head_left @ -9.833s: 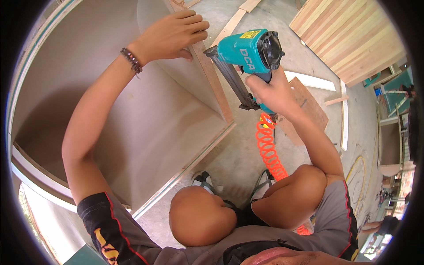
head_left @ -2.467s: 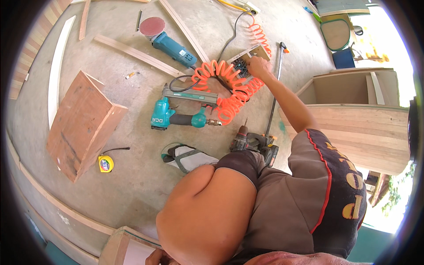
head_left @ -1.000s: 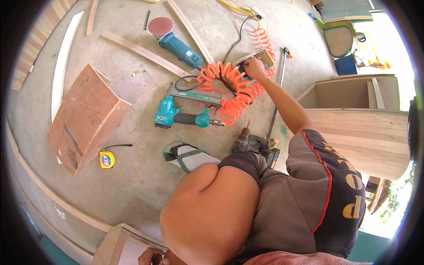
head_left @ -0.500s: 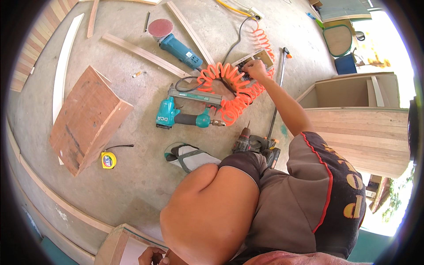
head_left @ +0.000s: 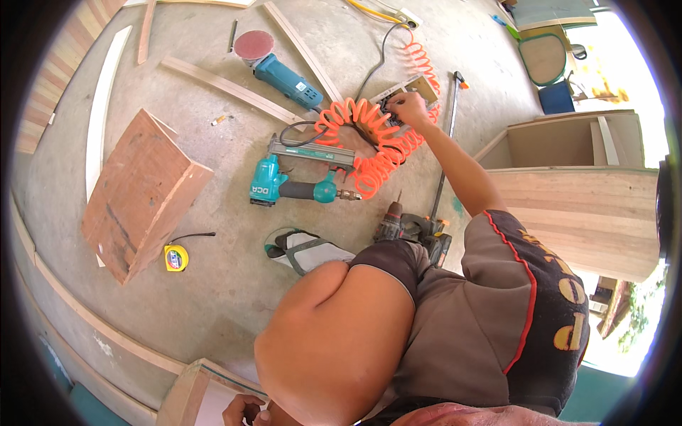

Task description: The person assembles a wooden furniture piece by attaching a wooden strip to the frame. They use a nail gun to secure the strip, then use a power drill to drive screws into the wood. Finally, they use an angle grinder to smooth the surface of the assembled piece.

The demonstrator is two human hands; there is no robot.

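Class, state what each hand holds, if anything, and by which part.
The right hand is at the box; whether it holds anything cannot be told. The same goes for the left hand.

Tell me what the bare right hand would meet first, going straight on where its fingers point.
Probably the small dark loose pieces in the open, rectangular wooden box: the right hand's fingertips appear at or just above them, though depth is unclear.

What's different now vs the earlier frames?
Right hand let go of the teal nail gun, now on the floor, and moved to the wooden box. Left hand now shows at the view's lower edge, hold unclear. Sander and tape measure unmoved since 2.5 s ago.
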